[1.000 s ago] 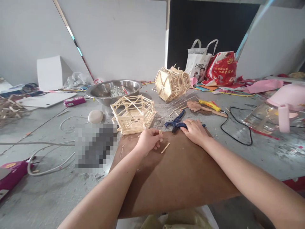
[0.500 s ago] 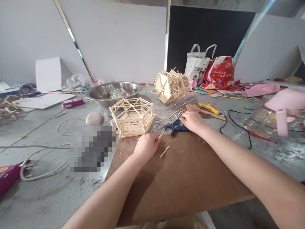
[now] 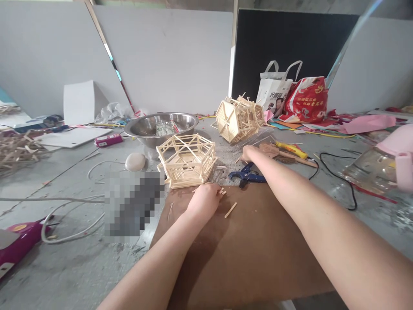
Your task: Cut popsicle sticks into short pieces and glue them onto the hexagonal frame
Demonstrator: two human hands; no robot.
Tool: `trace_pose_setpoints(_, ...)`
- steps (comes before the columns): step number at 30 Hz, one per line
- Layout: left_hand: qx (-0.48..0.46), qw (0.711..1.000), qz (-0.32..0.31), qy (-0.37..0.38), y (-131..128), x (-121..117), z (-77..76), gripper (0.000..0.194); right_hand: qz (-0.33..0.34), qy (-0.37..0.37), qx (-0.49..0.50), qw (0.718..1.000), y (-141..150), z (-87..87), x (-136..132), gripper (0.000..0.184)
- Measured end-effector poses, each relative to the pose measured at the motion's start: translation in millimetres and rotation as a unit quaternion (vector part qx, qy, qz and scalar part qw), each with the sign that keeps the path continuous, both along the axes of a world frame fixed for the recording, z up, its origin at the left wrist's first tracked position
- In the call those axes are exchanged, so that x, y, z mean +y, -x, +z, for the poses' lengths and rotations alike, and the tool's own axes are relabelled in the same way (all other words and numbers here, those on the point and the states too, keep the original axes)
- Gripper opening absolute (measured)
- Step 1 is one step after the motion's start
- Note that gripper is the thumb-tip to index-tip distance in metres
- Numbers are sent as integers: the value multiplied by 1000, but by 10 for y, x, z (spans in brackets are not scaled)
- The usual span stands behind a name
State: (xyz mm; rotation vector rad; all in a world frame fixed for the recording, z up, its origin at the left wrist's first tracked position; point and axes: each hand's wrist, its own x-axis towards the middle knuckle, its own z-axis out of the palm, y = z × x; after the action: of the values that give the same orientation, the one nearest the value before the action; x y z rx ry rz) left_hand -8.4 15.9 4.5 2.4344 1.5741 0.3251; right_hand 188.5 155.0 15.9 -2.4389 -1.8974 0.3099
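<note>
My left hand (image 3: 206,199) rests near the board's far edge, its fingers closed on short wooden sticks (image 3: 222,192) whose ends poke out. Just behind it stands an open hexagonal stick frame (image 3: 187,165). Another short stick (image 3: 230,210) lies loose on the brown board (image 3: 254,254). My right hand (image 3: 251,154) reaches beyond the blue cutter (image 3: 247,175), fingers curled down among thin sticks on the grey table; what they pinch, if anything, is hidden. Farther back sits a larger stick model (image 3: 237,120) with a hexagonal face.
A steel basin (image 3: 135,128) stands behind the frame. To the right are a yellow-handled tool (image 3: 292,150) with a black cable and a pink-lidded jug (image 3: 374,168). A purple glue gun (image 3: 26,241), a white cable and a blurred-out dark patch (image 3: 135,206) lie left.
My right hand has left the blue cutter and moved farther away and to its left, down by the thin sticks. My left hand keeps its hold. The view has turned slightly left.
</note>
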Motion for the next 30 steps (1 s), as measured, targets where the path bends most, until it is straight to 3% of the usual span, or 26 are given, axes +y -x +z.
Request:
trace_pose_setpoints(6, -44, 999, 24, -1, -5, -21, 57, 20, 64, -81, 138, 985, -10, 100, -250, 27)
trace_pose_setpoints(9, -114, 993, -16, 24, -32, -84, 103, 26, 110, -111, 224, 962, -18, 134, -522, 26)
trace_pose_setpoints(10, -138, 988, -42, 50, -47, -116, 115, 27, 125, -119, 270, 947, -21, 135, -623, 24)
trace_pose_setpoints(14, -197, 947, -108, 231, -119, -240, 99, 29, 167, -104, 531, 824, -32, 79, -1010, 13)
trace_pose_setpoints(17, -195, 929, -98, 299, -153, -257, 38, 25, 173, -76, 588, 786, -29, -3, -1216, 12)
trace_pose_setpoints(21, -219, 936, -5, 275, -135, -158, -4, 28, 190, -66, 595, 778, 6, -94, -1333, 10)
trace_pose_setpoints(24, -287, 915, 76, 273, -104, -72, -8, 26, 220, -71, 570, 788, 60, -142, -1350, 9)
trace_pose_setpoints(30, -423, 841, 47, 335, -108, -32, -74, 28, 282, -57, 496, 820, 160, -248, -1385, 13)
